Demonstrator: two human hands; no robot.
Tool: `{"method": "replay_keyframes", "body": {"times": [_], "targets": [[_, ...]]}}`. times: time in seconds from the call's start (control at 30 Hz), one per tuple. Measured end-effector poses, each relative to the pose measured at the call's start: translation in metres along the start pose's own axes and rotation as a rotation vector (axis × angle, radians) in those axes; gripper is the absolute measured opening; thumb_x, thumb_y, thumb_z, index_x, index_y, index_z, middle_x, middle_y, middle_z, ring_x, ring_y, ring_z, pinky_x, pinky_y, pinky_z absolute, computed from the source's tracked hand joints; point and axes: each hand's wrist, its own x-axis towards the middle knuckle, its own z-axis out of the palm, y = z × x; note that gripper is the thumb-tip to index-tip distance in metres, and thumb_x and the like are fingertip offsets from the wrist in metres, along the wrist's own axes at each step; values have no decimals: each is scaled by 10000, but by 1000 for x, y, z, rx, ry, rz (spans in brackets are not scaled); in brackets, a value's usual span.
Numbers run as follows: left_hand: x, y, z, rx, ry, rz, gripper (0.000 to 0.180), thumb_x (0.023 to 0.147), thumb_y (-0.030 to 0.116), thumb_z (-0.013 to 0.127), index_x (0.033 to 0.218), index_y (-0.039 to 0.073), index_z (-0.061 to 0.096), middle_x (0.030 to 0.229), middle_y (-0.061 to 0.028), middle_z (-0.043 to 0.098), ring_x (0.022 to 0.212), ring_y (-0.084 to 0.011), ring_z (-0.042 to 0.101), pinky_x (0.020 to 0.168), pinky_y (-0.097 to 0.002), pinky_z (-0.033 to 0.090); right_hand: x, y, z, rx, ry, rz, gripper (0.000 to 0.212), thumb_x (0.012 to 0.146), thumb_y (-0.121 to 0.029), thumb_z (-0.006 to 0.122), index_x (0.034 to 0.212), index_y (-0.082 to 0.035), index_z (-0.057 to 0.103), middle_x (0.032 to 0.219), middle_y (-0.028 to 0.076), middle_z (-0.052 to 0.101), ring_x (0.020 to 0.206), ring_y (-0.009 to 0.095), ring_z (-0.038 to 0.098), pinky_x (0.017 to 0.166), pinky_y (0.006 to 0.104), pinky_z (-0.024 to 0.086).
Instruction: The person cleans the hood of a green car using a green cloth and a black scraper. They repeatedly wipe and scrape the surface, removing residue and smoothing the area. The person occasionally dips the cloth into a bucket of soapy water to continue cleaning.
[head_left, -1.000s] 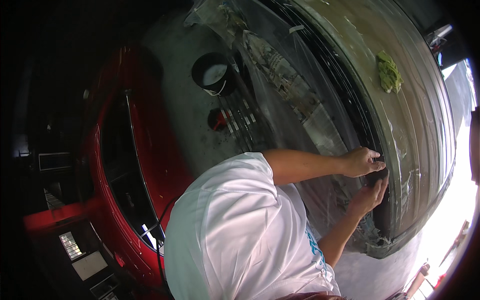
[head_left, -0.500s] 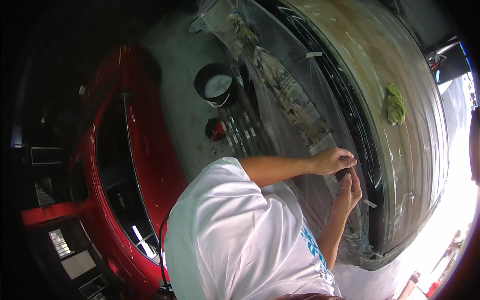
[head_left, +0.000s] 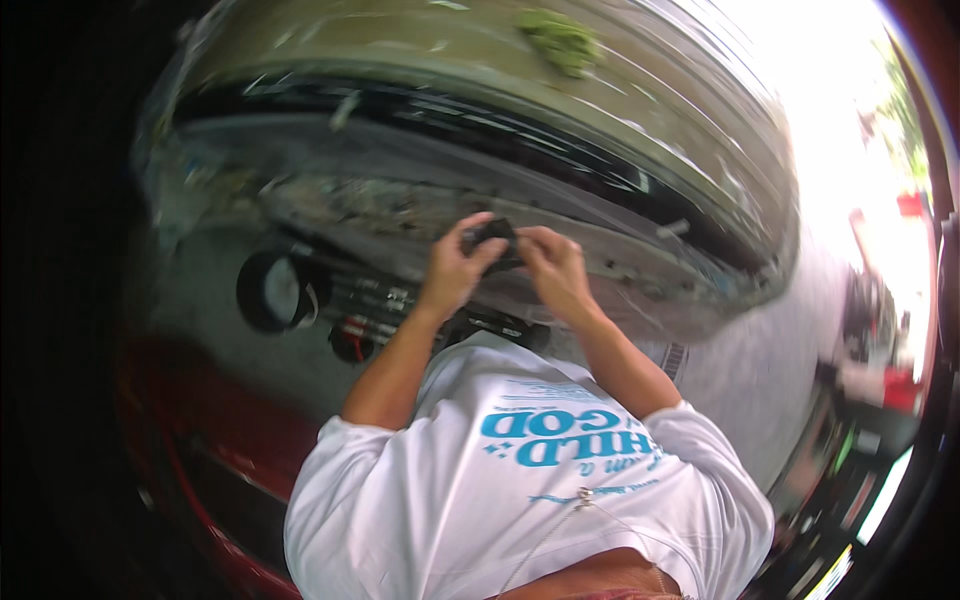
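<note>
In front of my chest, both hands are raised over the masked side of a car. My left hand (head_left: 460, 262) is closed around a small dark piece (head_left: 500, 243), thin and sheet-like; blur hides exactly what it is. My right hand (head_left: 557, 268) pinches at the right edge of the same piece. Just beyond the hands runs the car's glossy black edge (head_left: 440, 112), with its tan, shiny roof (head_left: 400, 48) behind. Newspaper (head_left: 370, 203) and clear plastic film line the near side. A crumpled green cloth (head_left: 562, 42) lies on the roof.
Left on the floor stands a black bucket (head_left: 262, 302) holding pale liquid. A smaller black container with something red (head_left: 352, 338) sits near dark strips on the floor. Behind at lower left is a red car (head_left: 235, 440). Shelving and assorted items (head_left: 850, 450) stand at the right.
My view has turned, so the tan car now lies across the top instead of at the right. Both hands still hold the dark piece, now slightly farther apart.
</note>
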Motion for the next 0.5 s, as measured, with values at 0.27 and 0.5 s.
{"method": "replay_keyframes", "body": {"times": [0.27, 0.5], "targets": [[16, 11, -9, -349, -54, -159, 331, 1045, 79, 703, 1362, -11, 671, 1190, -113, 762, 1051, -166, 736, 918, -330, 623, 8, 22, -8, 343, 107, 88, 223, 1115, -156, 593, 1198, 16, 709, 1036, 24, 720, 928, 104, 672, 832, 316, 626], [26, 26, 31, -433, -125, -152, 239, 1034, 64, 706, 1268, 15, 713, 1155, -113, 782, 1024, -208, 768, 910, -373, 644, 11, 50, -25, 586, 35, 95, 207, 1129, -204, 591, 1224, -45, 683, 1054, 14, 702, 947, 103, 661, 805, 315, 609]]}}
